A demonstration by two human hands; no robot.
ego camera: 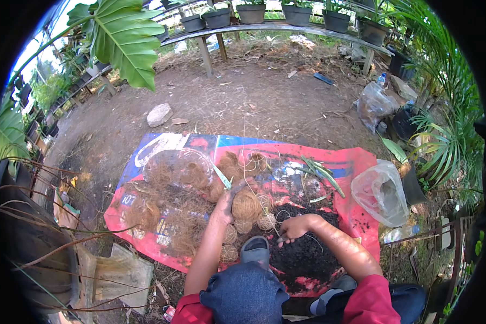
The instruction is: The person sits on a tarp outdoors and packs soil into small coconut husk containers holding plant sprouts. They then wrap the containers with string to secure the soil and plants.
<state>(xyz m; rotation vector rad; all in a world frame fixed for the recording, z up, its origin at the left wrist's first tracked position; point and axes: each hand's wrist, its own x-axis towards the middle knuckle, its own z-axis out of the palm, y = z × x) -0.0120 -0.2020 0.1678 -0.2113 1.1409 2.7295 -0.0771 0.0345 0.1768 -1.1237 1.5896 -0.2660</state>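
My left hand (228, 202) grips the side of a round ball wrapped in brown coconut fibre (246, 207). Pale string (274, 229) runs from near this ball to my right hand (296, 227), whose fingers are closed on it over a heap of dark soil (301, 259). Just below and right of the held ball lie several smaller string-wound balls (266, 221). A pale green leaf (222, 176) sticks up by my left hand; where it is rooted is hidden. Loose coconut fibre (178, 227) spreads out to the left.
A red and blue printed sheet (358, 174) covers the ground, with cut green stalks (326, 176) on it. A clear plastic bag (380, 194) sits at its right edge. Beyond are a stone (159, 115) and a bench (267, 27) of potted plants. A large leaf (123, 40) overhangs upper left.
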